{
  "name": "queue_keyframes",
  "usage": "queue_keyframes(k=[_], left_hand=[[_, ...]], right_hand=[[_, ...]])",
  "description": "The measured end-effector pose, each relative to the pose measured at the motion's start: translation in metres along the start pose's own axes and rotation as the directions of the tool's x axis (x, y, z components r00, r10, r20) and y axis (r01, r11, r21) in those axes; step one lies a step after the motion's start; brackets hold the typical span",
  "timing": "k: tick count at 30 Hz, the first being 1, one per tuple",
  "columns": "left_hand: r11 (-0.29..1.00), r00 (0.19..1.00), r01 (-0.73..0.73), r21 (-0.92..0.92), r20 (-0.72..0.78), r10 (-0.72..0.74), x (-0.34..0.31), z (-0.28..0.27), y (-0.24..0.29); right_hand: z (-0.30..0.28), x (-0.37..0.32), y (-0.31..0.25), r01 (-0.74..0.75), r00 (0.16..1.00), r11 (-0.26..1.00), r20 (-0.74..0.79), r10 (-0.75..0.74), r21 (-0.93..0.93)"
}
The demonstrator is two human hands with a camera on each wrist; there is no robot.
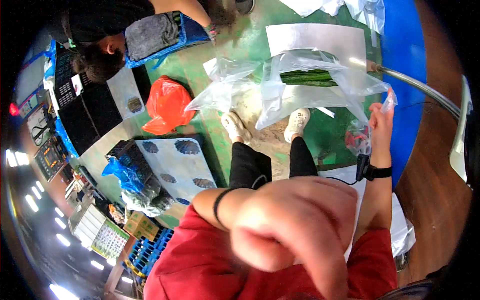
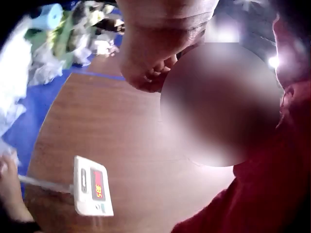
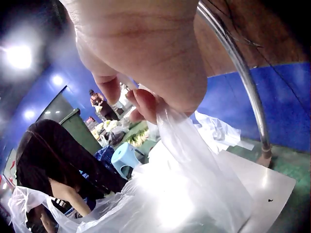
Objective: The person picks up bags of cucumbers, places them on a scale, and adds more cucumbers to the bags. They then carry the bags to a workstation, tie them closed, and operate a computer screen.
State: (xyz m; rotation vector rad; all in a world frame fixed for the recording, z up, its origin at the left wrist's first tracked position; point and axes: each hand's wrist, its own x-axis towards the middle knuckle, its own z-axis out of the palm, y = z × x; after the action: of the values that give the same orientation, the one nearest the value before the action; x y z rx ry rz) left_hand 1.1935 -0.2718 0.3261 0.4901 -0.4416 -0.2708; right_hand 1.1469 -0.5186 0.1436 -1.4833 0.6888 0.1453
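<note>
My right hand (image 1: 381, 122) pinches the gathered edge of a clear plastic bag (image 3: 194, 160), its fingers curled on the film. Long dark green cucumbers (image 1: 309, 77) show through the bag's opening, low in front of me above a pale metal scale platform (image 1: 320, 37). Raised close to the head camera, my left hand (image 1: 300, 215) is large and blurred, with some fingers curled and one extended downward. The left wrist view has that hand (image 2: 155, 53) beside a blurred-out round area, nothing visible in its grip.
A metal pole (image 1: 420, 82) rises at the right, and a scale display (image 2: 92, 187) shows red digits over a brown tabletop (image 2: 131, 131). An orange-red bag (image 1: 170, 105) lies on the green floor. At upper left another person (image 1: 100, 30) bends beside a blue crate (image 1: 195, 35).
</note>
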Motion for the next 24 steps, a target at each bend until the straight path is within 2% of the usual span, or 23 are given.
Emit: queue_keyframes(k=[2, 3, 4, 6, 7, 9, 12, 13, 14, 15, 16, 17, 19, 20, 21, 22, 23, 24], left_hand=[[0.923, 0.967, 0.252, -0.291, 0.121, -0.226, -0.007, 0.009, -0.006], [0.883, 0.963, 0.253, -0.396, 0.188, -0.192, -0.011, 0.009, -0.013], [0.862, 0.97, 0.233, -0.45, 0.177, -0.17, -0.013, 0.013, -0.018], [0.806, 0.918, 0.396, -0.441, 0.21, -0.337, -0.019, 0.012, -0.014], [0.806, 0.917, 0.397, -0.439, 0.21, -0.338, -0.018, 0.013, -0.017], [0.894, 0.968, 0.199, -0.403, 0.221, -0.116, -0.013, 0.016, -0.026], [0.861, 0.975, 0.184, -0.475, 0.196, -0.101, -0.012, 0.022, -0.028], [0.81, 0.949, -0.278, -0.516, -0.015, 0.316, -0.004, 0.041, -0.057], [0.809, 0.949, -0.277, -0.518, -0.015, 0.315, -0.013, 0.05, -0.05], [0.778, 0.99, -0.137, -0.614, -0.105, 0.091, -0.018, 0.055, -0.036], [0.705, 0.976, -0.014, -0.709, -0.164, -0.145, -0.02, 0.057, -0.029], [0.705, 0.976, -0.014, -0.709, -0.164, -0.146, -0.021, 0.052, -0.031], [0.839, 0.989, 0.119, -0.531, 0.14, -0.051, -0.027, 0.029, -0.038], [0.839, 0.989, 0.12, -0.53, 0.139, -0.054, -0.027, 0.018, -0.036], [0.922, 0.972, 0.212, -0.325, 0.171, -0.163, -0.026, 0.005, -0.029], [0.95, 0.945, 0.293, -0.105, 0.181, -0.272, -0.029, -0.005, -0.022], [0.883, 0.958, 0.283, 0.374, -0.069, -0.278, -0.037, -0.014, -0.016], [0.582, 0.945, 0.322, 0.747, -0.288, -0.154, -0.047, -0.022, -0.015]], right_hand=[[0.001, -0.002, 0.001, 0.003, 1.0, 1.0, 0.01, -0.003, 0.027], [0.001, -0.002, 0.001, 0.016, 1.0, 0.999, 0.018, -0.016, 0.039], [0.001, -0.003, 0.003, 0.009, 1.0, 0.999, 0.018, -0.009, 0.048], [0.0, -0.001, 0.004, 0.025, 0.999, 0.998, 0.022, -0.026, 0.049], [-0.002, 0.0, 0.007, 0.024, 0.999, 0.998, 0.025, -0.025, 0.053], [-0.003, -0.001, 0.008, 0.023, 0.999, 0.998, 0.026, -0.024, 0.055], [-0.003, -0.002, 0.009, 0.021, 0.999, 0.998, 0.026, -0.023, 0.062], [-0.004, -0.002, 0.01, 0.021, 0.999, 0.998, 0.028, -0.023, 0.065], [-0.004, -0.003, 0.01, 0.021, 0.999, 0.998, 0.026, -0.023, 0.064], [-0.004, -0.003, 0.01, 0.03, 0.999, 0.997, 0.022, -0.031, 0.067], [-0.004, -0.003, 0.011, 0.038, 0.999, 0.997, 0.02, -0.039, 0.072], [-0.005, -0.004, 0.011, 0.037, 0.999, 0.997, 0.02, -0.039, 0.073], [-0.007, -0.004, 0.01, 0.026, 1.0, 0.996, 0.008, -0.026, 0.087], [-0.007, -0.005, 0.008, 0.023, 1.0, 0.996, 0.008, -0.024, 0.089], [-0.006, -0.006, 0.006, 0.023, 1.0, 0.997, 0.008, -0.023, 0.071], [-0.006, -0.007, 0.003, 0.024, 1.0, 0.998, 0.005, -0.024, 0.049], [-0.007, -0.007, 0.003, 0.027, 1.0, 0.999, 0.0, -0.027, 0.044], [-0.008, -0.006, 0.005, 0.027, 1.0, 0.999, -0.006, -0.027, 0.046]])
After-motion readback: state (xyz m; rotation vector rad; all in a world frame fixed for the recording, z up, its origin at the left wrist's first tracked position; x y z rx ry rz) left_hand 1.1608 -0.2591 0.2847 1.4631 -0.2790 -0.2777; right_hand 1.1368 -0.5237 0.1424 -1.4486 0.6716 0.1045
